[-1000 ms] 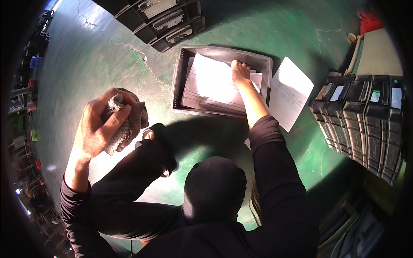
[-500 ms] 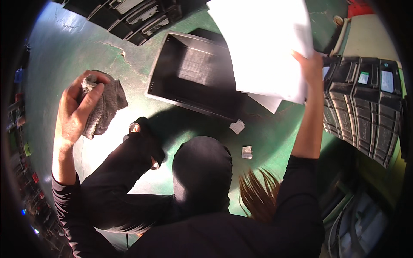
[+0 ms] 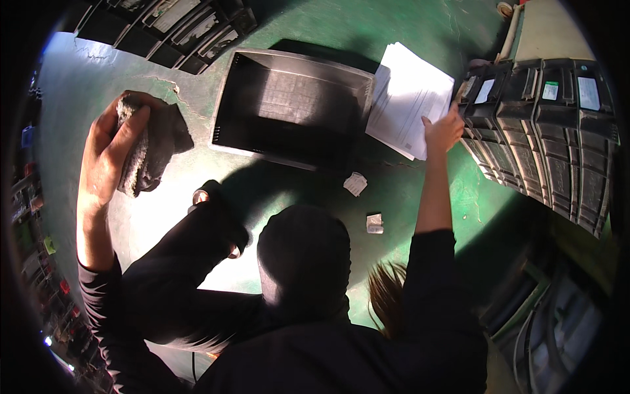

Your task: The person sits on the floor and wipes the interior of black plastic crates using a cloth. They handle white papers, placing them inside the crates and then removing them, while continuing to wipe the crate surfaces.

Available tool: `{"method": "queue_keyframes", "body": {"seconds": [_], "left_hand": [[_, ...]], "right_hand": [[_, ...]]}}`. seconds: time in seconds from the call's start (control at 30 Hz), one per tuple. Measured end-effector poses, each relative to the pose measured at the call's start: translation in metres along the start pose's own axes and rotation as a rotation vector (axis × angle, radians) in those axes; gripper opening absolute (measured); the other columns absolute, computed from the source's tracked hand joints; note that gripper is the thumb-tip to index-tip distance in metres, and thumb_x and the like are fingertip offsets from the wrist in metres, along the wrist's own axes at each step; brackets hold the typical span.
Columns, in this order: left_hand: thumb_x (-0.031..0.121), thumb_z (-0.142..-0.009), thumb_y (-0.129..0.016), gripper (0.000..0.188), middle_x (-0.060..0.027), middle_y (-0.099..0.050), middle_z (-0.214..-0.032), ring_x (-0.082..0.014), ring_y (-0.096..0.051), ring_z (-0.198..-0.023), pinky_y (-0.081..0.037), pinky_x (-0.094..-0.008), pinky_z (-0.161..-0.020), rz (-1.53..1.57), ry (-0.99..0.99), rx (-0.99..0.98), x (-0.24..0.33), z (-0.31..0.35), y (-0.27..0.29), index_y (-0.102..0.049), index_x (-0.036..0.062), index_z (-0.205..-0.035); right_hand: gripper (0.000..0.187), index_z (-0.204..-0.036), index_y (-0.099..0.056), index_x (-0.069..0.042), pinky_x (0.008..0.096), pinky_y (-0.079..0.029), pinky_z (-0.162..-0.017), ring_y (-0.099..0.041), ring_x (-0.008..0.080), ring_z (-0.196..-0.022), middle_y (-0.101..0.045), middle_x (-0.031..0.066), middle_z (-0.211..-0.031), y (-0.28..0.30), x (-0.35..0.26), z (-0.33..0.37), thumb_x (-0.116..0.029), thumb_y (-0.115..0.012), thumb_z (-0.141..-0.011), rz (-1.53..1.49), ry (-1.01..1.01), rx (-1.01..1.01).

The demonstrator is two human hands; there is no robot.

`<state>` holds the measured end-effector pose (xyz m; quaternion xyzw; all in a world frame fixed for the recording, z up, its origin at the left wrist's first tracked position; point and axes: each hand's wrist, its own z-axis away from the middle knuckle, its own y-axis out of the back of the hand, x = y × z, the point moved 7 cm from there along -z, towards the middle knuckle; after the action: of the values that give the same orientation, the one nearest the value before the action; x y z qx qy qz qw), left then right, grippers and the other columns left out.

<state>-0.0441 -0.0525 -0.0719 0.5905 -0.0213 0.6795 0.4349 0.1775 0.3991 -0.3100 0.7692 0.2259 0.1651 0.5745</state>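
My left hand is closed around a folded grey cloth, held up on the left, with the thumb pressed on its near side. Some white printed sheets lie low over the floor, right beside a black plastic bin. At the right edge of these sheets is my right hand, its thumb over the paper and its other fingers along the edge. The bin has nothing visible inside but shadow and a bright patch of light.
Black stacked bins with labels stand at the right. More black bins are at the upper left. Two small paper scraps, one crumpled and one squarish, lie on the green floor ahead of my knee.
My right hand has brought the sheets down from a raised position over the bin's right end to the floor beside it. The left hand still holds the cloth, a little tilted.
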Motion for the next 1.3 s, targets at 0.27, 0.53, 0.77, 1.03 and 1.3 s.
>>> {"method": "queue_keyframes", "body": {"seconds": [0.27, 0.53, 0.77, 1.03, 1.3], "left_hand": [[0.027, -0.091, -0.050, 0.029, -0.0062, -0.062, -0.088, -0.0107, -0.058, -0.077, -0.046, -0.0220, -0.071, 0.204, -0.012, 0.098, 0.024, -0.008, -0.003, -0.059, 0.0014, -0.100], [0.032, -0.089, -0.052, 0.036, -0.0083, -0.063, -0.094, -0.0131, -0.062, -0.082, -0.049, -0.0220, -0.075, 0.334, -0.055, 0.287, 0.041, 0.018, 0.031, -0.060, 0.0016, -0.106], [0.027, -0.090, -0.051, 0.034, -0.0071, -0.062, -0.100, -0.0130, -0.059, -0.088, -0.047, -0.0244, -0.081, 0.497, -0.114, 0.593, 0.014, 0.035, 0.045, -0.058, -0.0001, -0.110], [0.028, -0.087, -0.056, 0.033, -0.0080, -0.063, -0.096, -0.0151, -0.062, -0.085, -0.048, -0.0249, -0.076, 0.485, -0.173, 0.396, -0.016, 0.017, 0.058, -0.060, 0.0029, -0.109], [0.020, -0.087, -0.057, 0.021, -0.0045, -0.062, -0.086, -0.0101, -0.057, -0.073, -0.044, -0.0216, -0.065, 0.539, -0.189, 0.435, -0.039, -0.008, 0.066, -0.060, 0.0031, -0.100]], "right_hand": [[0.049, -0.107, -0.053, -0.009, 0.0431, -0.047, -0.079, -0.057, 0.0312, -0.093, -0.060, 0.0117, -0.096, 0.023, -0.168, 0.206, -0.043, -0.066, -0.073, -0.387, 0.917, -0.614], [0.042, -0.070, -0.049, -0.002, 0.0413, -0.042, -0.050, -0.054, 0.0359, -0.054, -0.053, 0.0185, -0.059, 0.120, -0.183, 0.093, -0.040, -0.059, -0.084, -0.846, 0.566, -0.618], [0.064, -0.131, -0.039, 0.000, 0.0326, -0.040, -0.095, -0.050, 0.0190, -0.112, -0.045, 0.0125, -0.131, 0.008, -0.133, 0.116, -0.050, -0.039, -0.092, -1.646, -0.469, -1.216], [0.050, -0.132, -0.036, -0.004, 0.0437, -0.043, -0.094, -0.049, 0.0292, -0.114, -0.049, 0.0131, -0.126, 0.003, -0.149, 0.166, -0.039, -0.032, -0.096, -2.017, -0.213, -1.114], [0.040, -0.124, -0.045, -0.006, 0.0427, -0.047, -0.088, -0.055, 0.0266, -0.105, -0.055, 0.0107, -0.119, -0.036, -0.149, 0.188, -0.031, -0.039, -0.094, -2.341, -0.757, -1.271]]}}
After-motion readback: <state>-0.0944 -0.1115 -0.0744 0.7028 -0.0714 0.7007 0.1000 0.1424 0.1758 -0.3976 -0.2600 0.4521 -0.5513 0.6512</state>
